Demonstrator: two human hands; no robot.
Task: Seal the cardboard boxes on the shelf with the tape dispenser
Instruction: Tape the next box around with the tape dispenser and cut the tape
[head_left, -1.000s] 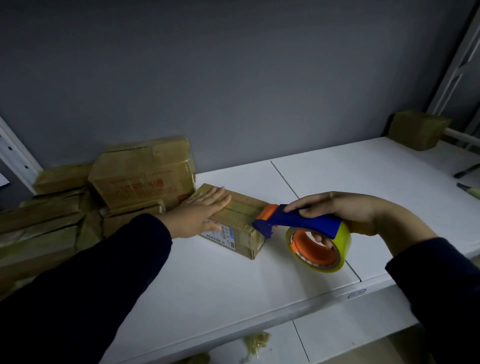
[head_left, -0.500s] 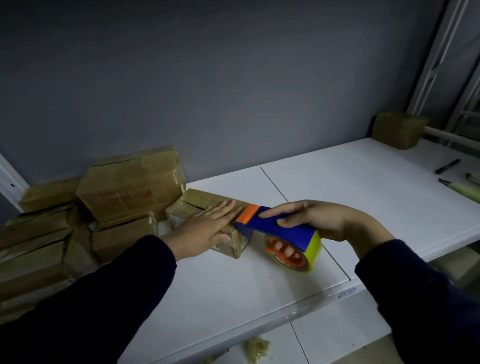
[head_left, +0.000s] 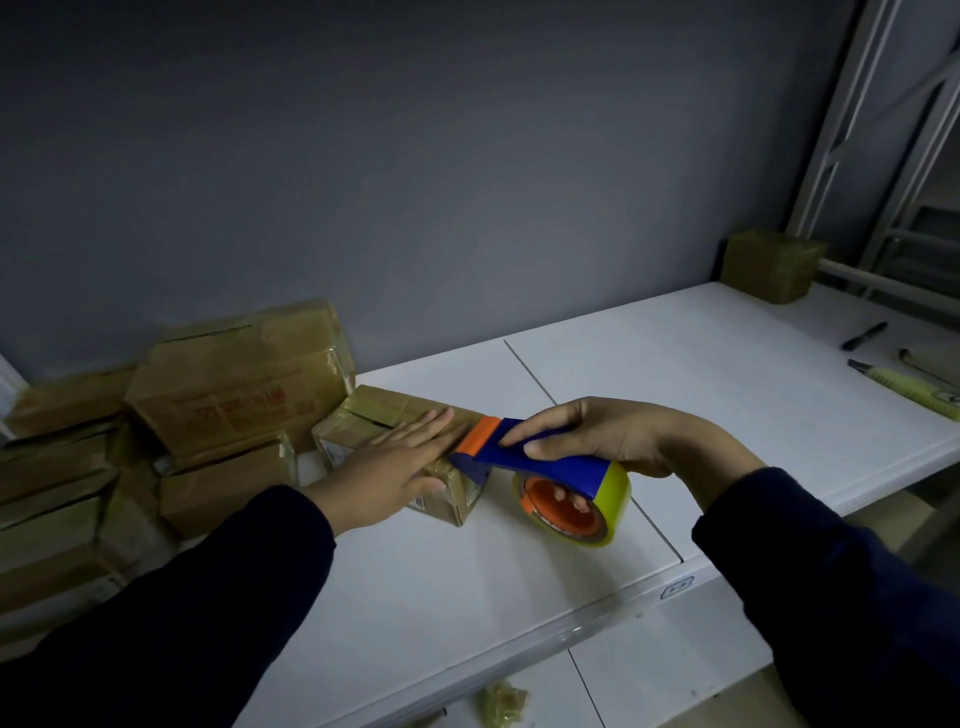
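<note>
I see the left hand (head_left: 395, 467) laid flat on the small brown cardboard box (head_left: 374, 415). Its fingers are straight and close together across the taped top, and the thumb reaches down over the near side face beside a white label (head_left: 418, 503). That box sits on the white shelf (head_left: 675, 374), near its middle seam.

The right hand (head_left: 613, 441) is curled round the blue and orange tape dispenser (head_left: 540, 460) just right of the box. The thumb lies along the blue handle, and fingertips show through the orange core of the yellow tape roll (head_left: 615, 486). The dispenser's orange front edge touches the box's top right end, right at the left hand's fingertips. The roll hangs off the box's right side, close above the shelf.

Left of the box, touching it, is a pile of larger brown cardboard boxes (head_left: 234, 379) against the grey wall. Well right of the box, at the far corner, stands another olive-brown carton (head_left: 771, 265). Also far right lie a dark pen (head_left: 865, 335) and a pale yellow marker (head_left: 914, 387).
</note>
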